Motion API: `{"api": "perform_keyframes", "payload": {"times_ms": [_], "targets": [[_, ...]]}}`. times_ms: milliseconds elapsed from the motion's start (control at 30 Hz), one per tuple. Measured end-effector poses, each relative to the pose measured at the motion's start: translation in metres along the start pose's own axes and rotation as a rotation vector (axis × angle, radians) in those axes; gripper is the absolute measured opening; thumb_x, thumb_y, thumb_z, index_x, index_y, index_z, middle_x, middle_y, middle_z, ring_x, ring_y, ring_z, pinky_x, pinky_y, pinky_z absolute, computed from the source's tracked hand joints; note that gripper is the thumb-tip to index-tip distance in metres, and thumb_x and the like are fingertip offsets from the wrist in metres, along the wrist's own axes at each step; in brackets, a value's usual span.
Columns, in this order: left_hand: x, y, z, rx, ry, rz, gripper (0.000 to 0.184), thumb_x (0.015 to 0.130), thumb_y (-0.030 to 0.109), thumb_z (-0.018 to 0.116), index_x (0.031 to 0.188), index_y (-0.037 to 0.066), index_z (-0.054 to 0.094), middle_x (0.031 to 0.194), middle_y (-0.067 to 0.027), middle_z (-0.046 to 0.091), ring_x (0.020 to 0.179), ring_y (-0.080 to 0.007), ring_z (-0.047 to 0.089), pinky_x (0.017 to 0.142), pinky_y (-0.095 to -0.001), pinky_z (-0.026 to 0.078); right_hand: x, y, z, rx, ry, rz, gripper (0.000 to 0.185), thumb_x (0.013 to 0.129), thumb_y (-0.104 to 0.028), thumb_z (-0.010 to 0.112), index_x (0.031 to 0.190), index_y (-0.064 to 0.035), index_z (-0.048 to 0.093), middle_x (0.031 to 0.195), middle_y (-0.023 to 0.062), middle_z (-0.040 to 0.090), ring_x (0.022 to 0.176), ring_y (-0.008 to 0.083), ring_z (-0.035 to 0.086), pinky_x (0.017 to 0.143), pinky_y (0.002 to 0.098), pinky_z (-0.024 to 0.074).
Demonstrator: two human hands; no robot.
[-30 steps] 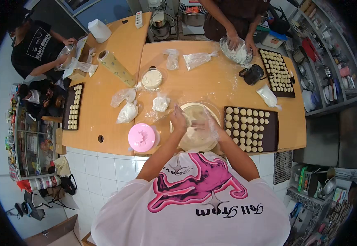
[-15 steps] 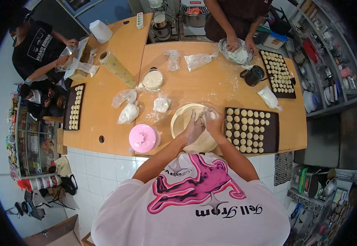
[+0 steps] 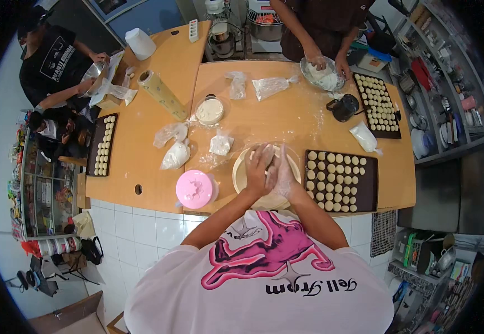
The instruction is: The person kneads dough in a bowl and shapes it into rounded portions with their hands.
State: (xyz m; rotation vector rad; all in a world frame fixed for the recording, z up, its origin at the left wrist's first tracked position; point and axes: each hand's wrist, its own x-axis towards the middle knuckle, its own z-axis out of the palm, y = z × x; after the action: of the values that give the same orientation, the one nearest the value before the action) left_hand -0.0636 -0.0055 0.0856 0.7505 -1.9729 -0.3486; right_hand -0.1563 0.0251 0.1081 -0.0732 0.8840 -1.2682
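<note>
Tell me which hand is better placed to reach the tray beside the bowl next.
Probably the right hand: it is nearer the tray, which lies to the right of the bowl. The left hand, close beside it over the bowl, would have to reach past it.

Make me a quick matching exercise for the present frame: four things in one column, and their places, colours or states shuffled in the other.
1. Wide bowl nearest the wearer
2. Lidded tub
3. Jug
4. Tray just right of the wide bowl

A. Black
B. Bearing rows of dough balls
C. Beneath the wearer's left hand and right hand
D. Pink

Pairs: 1-C, 2-D, 3-A, 4-B
</note>
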Motion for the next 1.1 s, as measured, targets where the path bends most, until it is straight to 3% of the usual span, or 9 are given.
{"api": "perform_keyframes", "payload": {"times_ms": [67,200,333,433,567,600,767,900,1100], "targets": [[-0.001,-0.015,0.005,-0.104,0.025,-0.017,0.03,0.084,0.022,0.049,0.102,0.001,0.061,0.106,-0.0189,0.056,0.099,-0.039,0.048,0.086,-0.0479,0.037,-0.004,-0.001,-0.008,-0.274,-0.193,0.006,0.087,0.084,-0.073,0.015,0.142,-0.0087,0.023,0.135,0.0085,0.042,0.125,0.0212,0.04,0.104,0.0358,0.0302],[0.019,-0.022,0.003,-0.229,-0.063,-0.235,0.037,0.09,0.021,0.042,0.06,0.003,0.056,0.061,-0.0121,0.053,0.065,-0.0277,0.051,0.061,-0.0393,0.041,-0.016,0.014,-0.001,-0.37,-0.09,-0.159,0.084,0.085,-0.072,0.012,0.132,-0.0084,0.041,0.103,0.0021,0.058,0.103,0.0123,0.05,0.099,0.0289,0.0296],[0.018,-0.036,0.008,-0.338,-0.088,-0.671,0.057,0.097,0.033,0.03,0.049,0.006,0.047,0.049,-0.0093,0.046,0.05,-0.0197,0.047,0.052,-0.0347,0.038,-0.001,0.009,-0.049,-0.891,-0.004,-0.162,0.063,0.093,-0.054,0.031,0.134,-0.0066,0.039,0.121,0.0078,0.051,0.113,0.016,0.046,0.099,0.0324,0.0329],[0.017,-0.035,0.011,-1.303,0.01,-1.205,0.067,0.097,0.047,0.021,0.048,0.008,0.045,0.049,-0.0073,0.048,0.049,-0.0159,0.046,0.05,-0.0311,0.039,-0.006,-0.015,-0.05,-0.993,-0.059,-0.288,0.054,0.09,-0.032,0.054,0.134,-0.0048,0.038,0.127,0.009,0.047,0.116,0.0192,0.046,0.096,0.0342,0.0389],[0.019,0.0,0.0,-1.696,-0.16,-1.214,0.066,0.092,0.059,0.022,0.119,0.006,0.05,0.114,-0.0124,0.055,0.103,-0.0215,0.052,0.094,-0.0363,0.036,0.014,0.01,-0.038,-0.479,0.052,-0.711,0.04,0.083,-0.015,0.066,0.118,0.0004,0.052,0.106,0.0039,0.059,0.095,0.0152,0.057,0.083,0.0281,0.0462],[0.016,-0.001,-0.004,-1.764,-0.347,-1.093,0.077,0.091,0.063,0.015,0.144,0.006,0.013,0.146,-0.0126,0.024,0.127,-0.0215,0.034,0.108,-0.0349,0.019,0.017,0.008,-0.038,-0.392,0.117,-0.642,0.039,0.083,-0.016,0.066,0.116,0.0,0.053,0.105,0.0039,0.059,0.094,0.0142,0.057,0.082,0.0267,0.0464],[-0.023,-0.041,0.03,-0.856,-0.5,-0.766,0.067,0.095,0.054,0.009,0.146,0.01,0.009,0.152,-0.0127,0.006,0.14,-0.0266,0.008,0.112,-0.0402,0.006,0.028,0.016,-0.041,-0.282,-0.007,-0.483,0.036,0.085,-0.017,0.064,0.116,-0.0018,0.053,0.111,0.0083,0.059,0.102,0.0175,0.057,0.086,0.0297,0.0481],[0.024,-0.008,-0.007,0.196,-0.865,-0.644,0.058,0.097,0.047,0.012,0.147,0.016,0.007,0.152,-0.0132,-0.008,0.137,-0.0413,-0.01,0.111,-0.0478,0.004,0.026,0.016,-0.042,-0.357,0.052,-0.335,0.025,0.087,-0.019,0.062,0.106,-0.0031,0.056,0.087,0.0073,0.06,0.074,0.0149,0.059,0.062,0.0287,0.0485],[0.005,-0.038,0.008,-0.358,-0.321,-0.671,0.061,0.097,0.048,0.012,0.136,0.009,0.039,0.144,-0.0205,0.028,0.135,-0.0354,0.02,0.11,-0.0454,0.015,0.026,0.015,-0.058,-0.366,0.127,-0.099,0.029,0.085,-0.034,0.063,0.084,-0.0054,0.06,0.06,0.0033,0.053,0.046,0.0104,0.049,0.04,0.0273,0.0365]]}}
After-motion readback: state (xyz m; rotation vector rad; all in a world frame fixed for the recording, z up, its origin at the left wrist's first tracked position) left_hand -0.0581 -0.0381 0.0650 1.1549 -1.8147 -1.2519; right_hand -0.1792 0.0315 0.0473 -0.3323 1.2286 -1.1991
